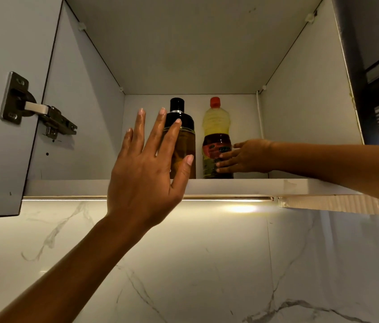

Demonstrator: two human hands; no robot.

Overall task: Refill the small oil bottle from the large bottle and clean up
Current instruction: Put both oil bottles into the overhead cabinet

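Item 1: wall cabinet [207, 185], white inside, seen from below. Its door [9, 113] hangs open on the left, with a metal hinge [37, 113] on the inner face.

Item 2: small oil bottle [184, 145], upright on the cabinet floor, left of centre. Black cap and collar, clear body filled with amber oil. No writing that I can read.

Item 3: large bottle [216, 127], upright just right of the small one, the two standing close but apart. Orange-red cap, pale yellow upper part, darker oil below. A red and green label wraps its lower half; the print on it is too blurred to read, so I cannot tell the brand.

Item 4: my left hand [146, 169], raised in front of the small oil bottle, fingers spread wide, holding nothing. I cannot tell whether any fingertip touches the bottle.

Item 5: my right hand [246, 157], reaching in from the right, fingers loosely extended with the fingertips laid against the large bottle's label, not closed round it.

Item 6: marble-veined wall [207, 264] below the cabinet, lit by a light strip [230, 200] under the cabinet's near edge.
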